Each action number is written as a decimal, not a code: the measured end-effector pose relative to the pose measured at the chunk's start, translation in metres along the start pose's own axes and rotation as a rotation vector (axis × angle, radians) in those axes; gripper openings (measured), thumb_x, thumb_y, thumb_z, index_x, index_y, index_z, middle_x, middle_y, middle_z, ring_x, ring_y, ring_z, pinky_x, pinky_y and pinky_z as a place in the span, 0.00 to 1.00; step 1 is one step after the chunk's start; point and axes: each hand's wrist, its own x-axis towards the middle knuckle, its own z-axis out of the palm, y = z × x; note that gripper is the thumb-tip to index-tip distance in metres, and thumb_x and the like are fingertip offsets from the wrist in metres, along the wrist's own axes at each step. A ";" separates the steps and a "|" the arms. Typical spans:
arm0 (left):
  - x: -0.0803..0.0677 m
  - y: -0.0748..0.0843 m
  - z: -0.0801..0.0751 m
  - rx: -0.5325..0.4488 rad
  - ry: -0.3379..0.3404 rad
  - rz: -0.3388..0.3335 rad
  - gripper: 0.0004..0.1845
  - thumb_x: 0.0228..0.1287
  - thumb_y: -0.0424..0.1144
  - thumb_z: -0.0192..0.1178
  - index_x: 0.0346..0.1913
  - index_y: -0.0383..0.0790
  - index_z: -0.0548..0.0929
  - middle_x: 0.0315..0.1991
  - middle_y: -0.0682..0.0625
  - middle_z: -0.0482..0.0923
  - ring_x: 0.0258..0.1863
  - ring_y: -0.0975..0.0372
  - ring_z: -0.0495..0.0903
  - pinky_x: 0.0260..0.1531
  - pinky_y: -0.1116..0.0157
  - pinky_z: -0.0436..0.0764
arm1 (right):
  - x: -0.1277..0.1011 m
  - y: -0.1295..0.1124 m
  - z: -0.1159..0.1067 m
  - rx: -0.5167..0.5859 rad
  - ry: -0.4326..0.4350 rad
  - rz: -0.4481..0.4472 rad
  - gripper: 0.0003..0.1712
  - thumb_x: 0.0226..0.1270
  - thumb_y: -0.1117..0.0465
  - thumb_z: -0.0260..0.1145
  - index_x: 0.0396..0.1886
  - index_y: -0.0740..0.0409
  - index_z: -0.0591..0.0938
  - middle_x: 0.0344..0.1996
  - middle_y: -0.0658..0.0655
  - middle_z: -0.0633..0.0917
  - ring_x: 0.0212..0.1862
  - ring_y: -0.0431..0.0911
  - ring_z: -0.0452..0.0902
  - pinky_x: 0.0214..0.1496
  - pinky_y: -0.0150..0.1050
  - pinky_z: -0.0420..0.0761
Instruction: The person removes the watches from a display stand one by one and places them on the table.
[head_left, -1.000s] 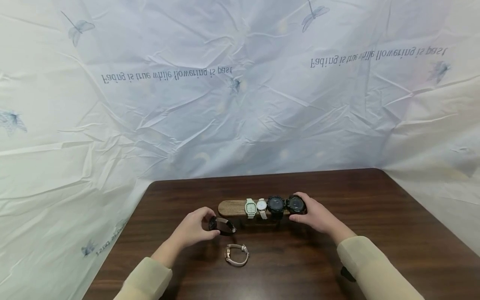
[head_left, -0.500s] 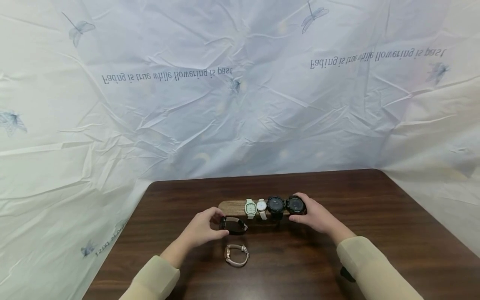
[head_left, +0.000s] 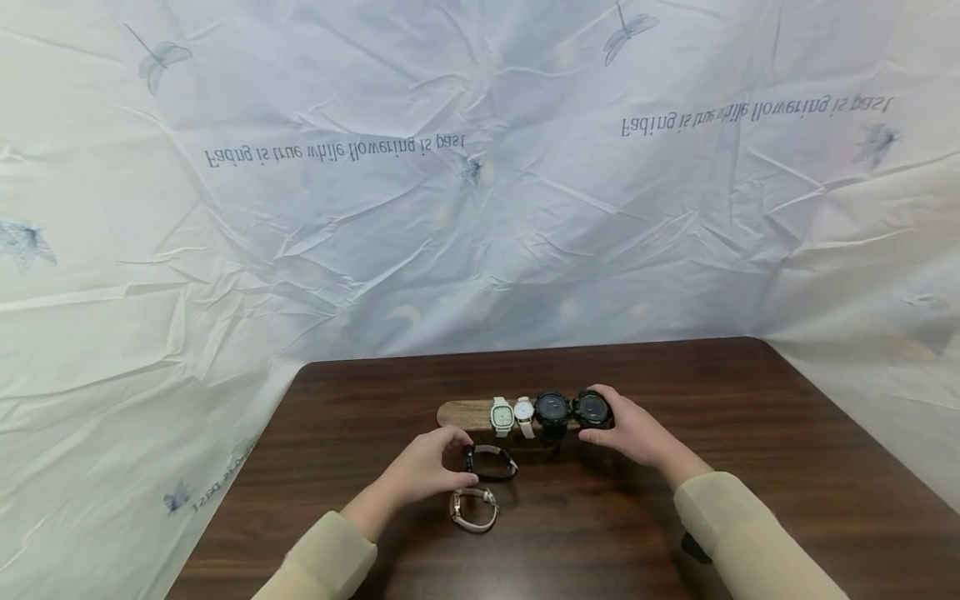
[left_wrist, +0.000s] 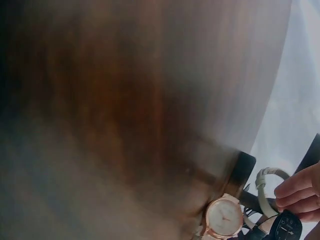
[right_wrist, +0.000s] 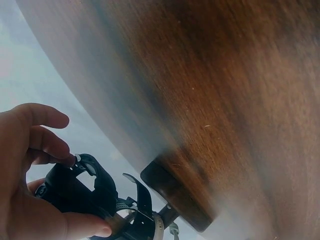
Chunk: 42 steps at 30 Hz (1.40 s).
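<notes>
Pinching dark-strapped watch (head_left: 489, 462) in left hand (head_left: 425, 472), frame center, just below wooden stand's (head_left: 459, 414) bare left end; right hand (head_left: 628, 431) gripping rightmost black watch (head_left: 592, 408).

Watches: six in total. Four on wooden stand (head_left: 461, 414) at frame centre: one pale green (head_left: 500, 416), one white (head_left: 523, 412), two black (head_left: 552, 409) (head_left: 592, 408). One black-strap watch (head_left: 489, 462) below stand, centre. One pink watch (head_left: 473, 509) lower centre. Hands: two, left hand (head_left: 424, 471), right hand (head_left: 632, 432). Table: one (head_left: 787, 433).
</notes>
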 end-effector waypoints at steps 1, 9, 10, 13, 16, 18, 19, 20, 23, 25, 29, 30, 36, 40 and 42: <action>0.000 0.000 0.001 -0.001 -0.001 0.008 0.25 0.42 0.58 0.63 0.43 0.52 0.73 0.36 0.62 0.73 0.39 0.67 0.73 0.40 0.63 0.72 | 0.000 0.000 0.000 0.001 0.000 0.001 0.47 0.47 0.40 0.64 0.63 0.51 0.55 0.52 0.59 0.69 0.47 0.49 0.72 0.40 0.47 0.73; 0.004 0.009 0.008 -0.065 -0.049 0.008 0.24 0.43 0.55 0.64 0.43 0.50 0.72 0.36 0.61 0.72 0.38 0.66 0.73 0.37 0.65 0.72 | -0.001 -0.001 -0.001 0.002 0.004 -0.003 0.48 0.45 0.39 0.64 0.63 0.51 0.56 0.51 0.59 0.69 0.46 0.49 0.72 0.40 0.47 0.73; 0.005 0.009 0.009 -0.071 -0.062 -0.001 0.24 0.43 0.55 0.64 0.43 0.51 0.71 0.36 0.61 0.72 0.38 0.67 0.73 0.37 0.65 0.72 | -0.002 -0.001 -0.001 0.002 0.003 -0.005 0.47 0.46 0.39 0.64 0.63 0.51 0.55 0.51 0.59 0.69 0.46 0.49 0.72 0.40 0.47 0.73; 0.007 0.010 0.013 -0.071 -0.101 -0.009 0.23 0.44 0.54 0.65 0.43 0.51 0.70 0.36 0.62 0.71 0.37 0.68 0.72 0.36 0.66 0.72 | -0.001 0.000 -0.001 0.006 0.006 -0.009 0.47 0.46 0.40 0.64 0.62 0.51 0.56 0.51 0.59 0.70 0.46 0.49 0.72 0.40 0.47 0.73; 0.010 0.012 0.019 -0.065 -0.136 -0.011 0.23 0.43 0.52 0.65 0.42 0.52 0.70 0.36 0.62 0.71 0.37 0.69 0.72 0.36 0.66 0.72 | -0.002 0.000 -0.001 0.011 0.006 -0.008 0.47 0.46 0.39 0.64 0.62 0.51 0.56 0.50 0.59 0.70 0.46 0.49 0.72 0.39 0.46 0.73; 0.010 0.014 0.022 -0.048 -0.153 -0.009 0.23 0.43 0.53 0.65 0.41 0.52 0.70 0.36 0.62 0.71 0.37 0.69 0.72 0.36 0.66 0.72 | -0.002 0.001 -0.001 0.010 0.006 -0.003 0.48 0.45 0.38 0.64 0.63 0.51 0.56 0.50 0.59 0.70 0.46 0.48 0.72 0.39 0.46 0.73; 0.010 0.015 0.023 -0.042 -0.159 -0.008 0.23 0.42 0.53 0.66 0.41 0.53 0.70 0.36 0.63 0.71 0.37 0.69 0.72 0.37 0.66 0.72 | -0.002 0.001 -0.001 0.010 0.006 -0.001 0.48 0.45 0.38 0.64 0.63 0.51 0.55 0.51 0.59 0.70 0.46 0.49 0.72 0.39 0.46 0.73; 0.011 0.015 0.024 -0.032 -0.163 -0.005 0.23 0.42 0.53 0.66 0.41 0.53 0.70 0.36 0.63 0.71 0.37 0.69 0.72 0.37 0.66 0.72 | -0.002 0.001 -0.001 0.008 0.005 -0.002 0.49 0.45 0.38 0.64 0.63 0.52 0.55 0.51 0.59 0.69 0.46 0.49 0.72 0.40 0.46 0.73; 0.011 0.017 0.026 -0.016 -0.168 -0.002 0.23 0.42 0.54 0.66 0.41 0.53 0.71 0.36 0.63 0.70 0.38 0.69 0.71 0.37 0.66 0.72 | -0.001 0.000 -0.001 0.002 0.007 -0.005 0.48 0.45 0.38 0.64 0.63 0.52 0.55 0.52 0.59 0.69 0.47 0.49 0.71 0.40 0.47 0.72; 0.012 0.018 0.027 -0.013 -0.172 0.000 0.23 0.41 0.55 0.66 0.40 0.54 0.71 0.36 0.62 0.69 0.38 0.69 0.70 0.37 0.66 0.72 | -0.001 0.000 0.000 0.002 0.010 -0.008 0.48 0.46 0.39 0.64 0.63 0.52 0.55 0.52 0.59 0.69 0.47 0.49 0.71 0.40 0.47 0.72; 0.015 0.021 0.031 -0.001 -0.175 0.001 0.23 0.40 0.55 0.66 0.39 0.54 0.71 0.36 0.62 0.69 0.38 0.69 0.70 0.38 0.68 0.71 | -0.001 0.000 0.000 0.006 0.012 -0.012 0.47 0.46 0.39 0.64 0.62 0.51 0.56 0.50 0.58 0.70 0.46 0.48 0.72 0.40 0.46 0.72; 0.015 0.022 0.033 0.002 -0.177 0.001 0.23 0.40 0.55 0.66 0.39 0.54 0.71 0.36 0.62 0.69 0.38 0.69 0.69 0.38 0.68 0.71 | -0.002 0.000 0.000 0.008 0.012 -0.013 0.47 0.46 0.39 0.64 0.62 0.51 0.56 0.50 0.58 0.70 0.46 0.48 0.72 0.40 0.46 0.72; 0.018 0.028 0.040 0.015 -0.214 0.010 0.22 0.40 0.56 0.66 0.39 0.56 0.72 0.35 0.64 0.69 0.38 0.70 0.68 0.37 0.68 0.70 | -0.002 0.001 0.001 0.011 0.016 -0.011 0.46 0.45 0.39 0.64 0.62 0.50 0.57 0.50 0.58 0.70 0.45 0.48 0.72 0.39 0.46 0.73; 0.018 0.030 0.043 0.024 -0.232 0.011 0.21 0.40 0.55 0.66 0.38 0.56 0.72 0.34 0.66 0.69 0.39 0.70 0.67 0.38 0.68 0.69 | -0.001 0.002 0.001 0.011 0.014 -0.005 0.47 0.45 0.39 0.64 0.62 0.51 0.56 0.50 0.58 0.70 0.46 0.48 0.72 0.40 0.46 0.73; 0.018 0.030 0.045 0.045 -0.239 0.016 0.21 0.40 0.55 0.67 0.38 0.57 0.72 0.34 0.66 0.69 0.39 0.69 0.67 0.38 0.68 0.69 | -0.001 0.002 0.002 0.011 0.016 -0.005 0.47 0.45 0.39 0.64 0.62 0.51 0.56 0.51 0.58 0.70 0.46 0.48 0.71 0.40 0.46 0.72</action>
